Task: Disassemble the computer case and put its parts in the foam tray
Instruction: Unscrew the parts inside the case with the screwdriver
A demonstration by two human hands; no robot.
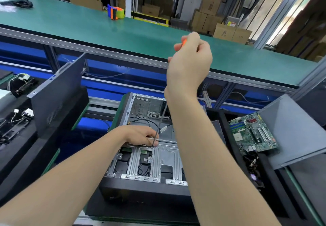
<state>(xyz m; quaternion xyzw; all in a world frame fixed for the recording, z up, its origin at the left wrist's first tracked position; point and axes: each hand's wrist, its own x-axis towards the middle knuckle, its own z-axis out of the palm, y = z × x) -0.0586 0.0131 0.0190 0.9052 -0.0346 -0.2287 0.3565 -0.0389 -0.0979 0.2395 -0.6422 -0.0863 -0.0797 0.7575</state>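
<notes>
The right hand (190,63) grips the screwdriver (161,120) by its orange handle. The left hand (141,135) pinches the shaft at a screw inside the open computer case (141,188) on the bench. Best to keep the shaft upright and press down while turning.

Right hand (190,61) is gripping the orange handle of a long screwdriver (161,120), raised high above the open computer case (141,190). The shaft is running down to the metal drive cage (165,157). Left hand (141,135) is resting on the cage, fingertips pinching the shaft by its tip. A motherboard (254,132) is lying in the foam tray (273,178) on the right. A dark side panel (58,93) is leaning on the left.
</notes>
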